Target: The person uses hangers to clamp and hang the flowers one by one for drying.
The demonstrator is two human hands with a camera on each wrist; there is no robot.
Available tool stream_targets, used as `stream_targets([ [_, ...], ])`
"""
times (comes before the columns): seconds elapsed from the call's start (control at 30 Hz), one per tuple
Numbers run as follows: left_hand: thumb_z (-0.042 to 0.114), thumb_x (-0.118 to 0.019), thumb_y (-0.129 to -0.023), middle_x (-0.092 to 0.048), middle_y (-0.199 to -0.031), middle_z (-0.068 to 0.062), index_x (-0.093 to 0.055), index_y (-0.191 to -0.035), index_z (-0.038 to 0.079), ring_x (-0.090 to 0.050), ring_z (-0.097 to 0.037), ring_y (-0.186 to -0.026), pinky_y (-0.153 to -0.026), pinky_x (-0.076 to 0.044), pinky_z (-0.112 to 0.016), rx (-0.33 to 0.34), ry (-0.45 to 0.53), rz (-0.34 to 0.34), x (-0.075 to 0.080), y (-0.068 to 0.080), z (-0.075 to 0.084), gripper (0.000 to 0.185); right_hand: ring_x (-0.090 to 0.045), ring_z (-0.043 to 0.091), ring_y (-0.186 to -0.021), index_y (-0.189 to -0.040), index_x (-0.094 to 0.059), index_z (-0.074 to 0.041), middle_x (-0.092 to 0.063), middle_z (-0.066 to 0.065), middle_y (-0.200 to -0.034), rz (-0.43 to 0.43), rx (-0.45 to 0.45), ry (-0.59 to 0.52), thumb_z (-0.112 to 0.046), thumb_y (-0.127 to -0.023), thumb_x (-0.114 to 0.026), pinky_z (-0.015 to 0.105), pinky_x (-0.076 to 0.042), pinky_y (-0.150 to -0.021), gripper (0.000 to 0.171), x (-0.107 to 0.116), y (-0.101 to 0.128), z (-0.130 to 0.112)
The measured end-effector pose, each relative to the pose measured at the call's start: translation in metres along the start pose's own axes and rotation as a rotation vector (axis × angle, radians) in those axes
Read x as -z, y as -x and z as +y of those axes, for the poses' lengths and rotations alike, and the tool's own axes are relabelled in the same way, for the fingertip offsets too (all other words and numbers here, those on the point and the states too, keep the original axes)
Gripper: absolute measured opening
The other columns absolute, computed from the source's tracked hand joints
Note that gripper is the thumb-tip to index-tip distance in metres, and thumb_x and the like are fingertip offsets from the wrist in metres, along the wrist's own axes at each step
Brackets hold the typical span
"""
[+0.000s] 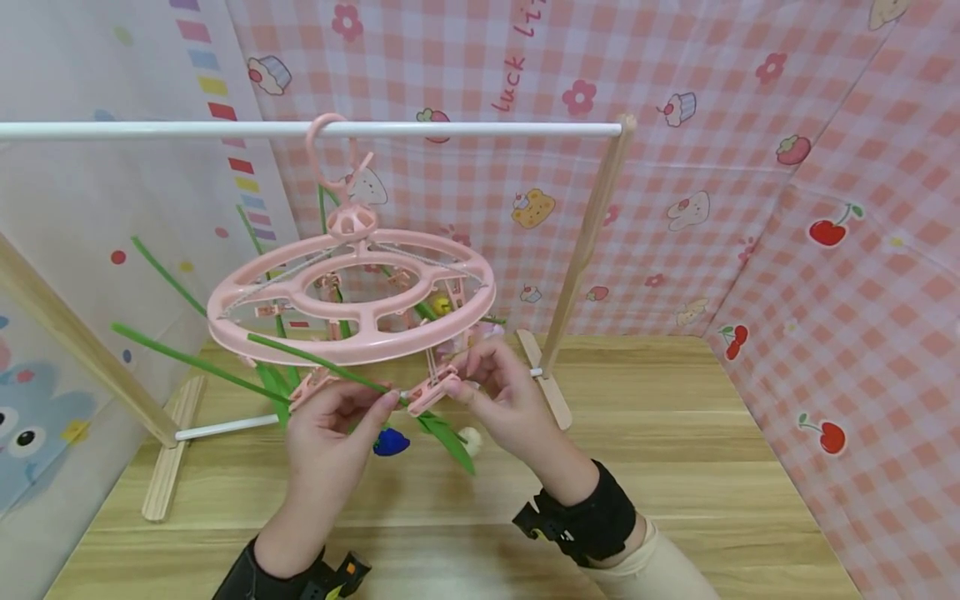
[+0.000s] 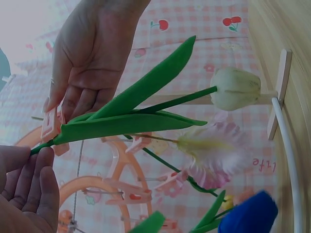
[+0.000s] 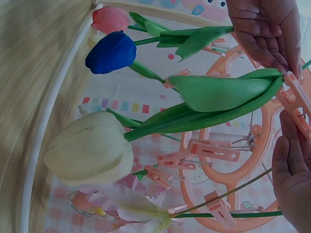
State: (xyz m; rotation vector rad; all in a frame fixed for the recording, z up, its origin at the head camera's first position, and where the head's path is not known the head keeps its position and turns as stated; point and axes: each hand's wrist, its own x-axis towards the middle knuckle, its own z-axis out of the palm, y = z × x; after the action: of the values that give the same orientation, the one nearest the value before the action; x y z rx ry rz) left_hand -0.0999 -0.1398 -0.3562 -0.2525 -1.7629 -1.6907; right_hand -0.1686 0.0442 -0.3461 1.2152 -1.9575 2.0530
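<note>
A round pink clip hanger (image 1: 258,340) hangs by its hook from a white rod. My left hand (image 1: 330,433) pinches the green stem of an artificial white tulip (image 3: 90,148) between thumb and fingers. My right hand (image 1: 510,404) grips a pink clothespin (image 1: 435,390) that hangs from the hanger's rim, its end against the stem. Broad green leaves (image 2: 131,125) spread from just beside the clothespin, and the bloom points downward. A blue tulip (image 3: 111,52), a pink tulip (image 3: 111,19) and a pale pink ruffled flower (image 2: 214,150) hang around the ring.
Wooden posts (image 1: 592,242) hold up the white rod (image 1: 480,130) at both sides, standing on flat feet on the wooden table (image 1: 660,467). A lower white bar (image 1: 228,427) runs behind the hands. Checked pink cloth (image 1: 645,217) covers the walls. Several long stems stick up past the ring.
</note>
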Motion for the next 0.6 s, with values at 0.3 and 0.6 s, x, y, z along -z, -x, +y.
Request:
stream_targets([
  [0.3, -0.014, -0.071, -0.074, -0.07, -0.083, 0.006, -0.066, -0.08, -0.009, -0.066, -0.004, -0.07, -0.063, -0.054, -0.013, -0.051, 0.003, 0.009, -0.0011, 0.0002, -0.002, 0.01, -0.062, 0.008, -0.087, -0.09, -0.038, 0.001, -0.061, 0.026, -0.097, -0.004, 0.009, -0.019, -0.005, -0.089, -0.062, 0.017, -0.051, -0.066, 0.024, -0.0007, 0.0003, 0.0028],
  [0.6, -0.014, -0.07, -0.075, -0.07, -0.083, 0.004, -0.066, -0.082, -0.01, -0.067, -0.005, -0.071, -0.066, -0.056, -0.014, -0.055, 0.022, 0.0, -0.0023, -0.0012, 0.0003, 0.01, -0.062, 0.009, -0.089, -0.089, -0.037, 0.002, -0.059, 0.028, -0.097, -0.016, 0.081, -0.045, -0.013, -0.091, -0.062, 0.016, -0.049, -0.064, 0.029, -0.0006, -0.0001, 0.0043],
])
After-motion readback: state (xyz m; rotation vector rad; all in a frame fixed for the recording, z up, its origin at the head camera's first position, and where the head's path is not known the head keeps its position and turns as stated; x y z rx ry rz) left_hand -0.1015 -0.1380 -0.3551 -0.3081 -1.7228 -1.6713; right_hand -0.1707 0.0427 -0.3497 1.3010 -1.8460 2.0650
